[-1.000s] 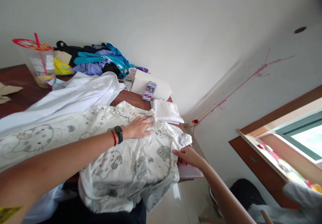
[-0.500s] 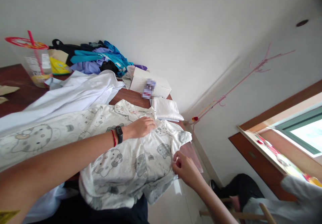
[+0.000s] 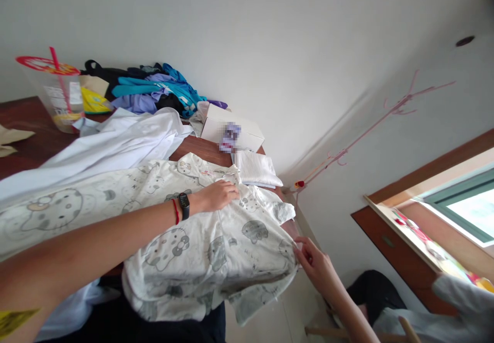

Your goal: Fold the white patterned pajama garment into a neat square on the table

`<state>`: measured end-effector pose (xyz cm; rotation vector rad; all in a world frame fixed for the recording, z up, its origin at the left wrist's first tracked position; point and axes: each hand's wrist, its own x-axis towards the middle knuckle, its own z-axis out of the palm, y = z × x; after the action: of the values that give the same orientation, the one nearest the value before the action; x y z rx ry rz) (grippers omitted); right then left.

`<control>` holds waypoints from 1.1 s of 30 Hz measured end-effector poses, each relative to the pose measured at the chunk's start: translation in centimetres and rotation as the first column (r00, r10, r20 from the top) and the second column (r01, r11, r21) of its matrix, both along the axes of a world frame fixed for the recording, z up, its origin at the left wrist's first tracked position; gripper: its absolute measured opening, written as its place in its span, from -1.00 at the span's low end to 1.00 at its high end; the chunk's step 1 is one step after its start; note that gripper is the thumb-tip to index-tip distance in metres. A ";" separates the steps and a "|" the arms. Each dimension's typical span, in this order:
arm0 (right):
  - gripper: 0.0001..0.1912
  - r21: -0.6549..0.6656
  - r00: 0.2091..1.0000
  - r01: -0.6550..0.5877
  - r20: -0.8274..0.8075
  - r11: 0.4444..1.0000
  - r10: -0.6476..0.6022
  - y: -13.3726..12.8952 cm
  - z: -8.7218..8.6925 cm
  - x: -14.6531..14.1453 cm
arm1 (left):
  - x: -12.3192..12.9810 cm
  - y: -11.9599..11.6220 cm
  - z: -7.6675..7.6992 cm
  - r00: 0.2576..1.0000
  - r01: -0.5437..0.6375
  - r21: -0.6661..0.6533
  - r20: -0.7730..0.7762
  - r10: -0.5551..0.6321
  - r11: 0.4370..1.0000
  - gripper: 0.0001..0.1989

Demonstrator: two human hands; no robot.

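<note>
One table (image 3: 193,151) carries everything, running from the near left to the wall. Across its near side lies the printed shirt (image 3: 231,260), collar toward the far side, its near edge and lower right part drooping beyond the table. Spreading it looks partly done, in my judgement: the middle and the part by the collar lie fairly flat, while the near edge stays bunched and the lower right part sags. No fold across the body shows.

Beyond it, to the far left, lies a loose white garment (image 3: 116,140), rumpled. Behind that sits a coloured pile (image 3: 162,88) of clothes, unsorted as far as I can tell. A white box (image 3: 249,133) stands far of the collar, with a folded cloth (image 3: 257,168) just beside the shirt. A cup (image 3: 64,98) with a straw stands upright at far left.

Both hands are on the shirt, apart from each other. The left hand (image 3: 218,195) rests near the collar; whether its fingers grip cloth, I cannot tell. The right hand (image 3: 314,263) pinches the right edge, which looks drawn fairly taut.
</note>
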<state>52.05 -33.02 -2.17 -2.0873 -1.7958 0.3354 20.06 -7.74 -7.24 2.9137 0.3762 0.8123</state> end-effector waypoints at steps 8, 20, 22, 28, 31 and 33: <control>-0.72 -0.412 0.958 -0.267 -0.015 0.871 0.286 -1.5 0.8 -4.1 | -0.2 -0.3 0.7 0.999 -0.017 0.000 -0.032 0.017 1.000 -0.59; -0.43 -0.329 0.863 0.141 -0.421 0.934 -0.279 4.6 -1.7 4.1 | -0.1 -0.3 0.7 0.999 0.013 0.017 -0.037 -0.013 1.000 -0.64; -0.49 -0.297 0.758 0.197 -0.558 0.934 -0.337 6.6 -2.2 5.0 | -0.1 -0.4 0.9 0.999 0.018 0.024 -0.043 -0.017 1.000 -0.63; -0.48 -0.253 0.606 0.300 -0.694 0.920 -0.389 11.5 -2.4 7.5 | -0.2 -0.6 1.3 0.998 0.018 0.034 -0.062 -0.016 0.999 -0.65; -0.45 -0.291 0.587 0.235 -0.718 0.927 -0.374 13.0 -2.5 7.2 | -0.2 -0.5 1.2 0.998 0.008 0.028 -0.060 -0.006 1.000 -0.68; -0.47 -0.289 0.590 0.233 -0.716 0.928 -0.372 13.6 -2.8 6.6 | -0.1 -0.4 1.1 0.998 0.007 0.026 -0.058 -0.006 1.000 -0.68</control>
<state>58.67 -19.44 -4.95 -1.8582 -0.8969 1.1117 19.91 -8.12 -6.17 2.9669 0.3633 0.7383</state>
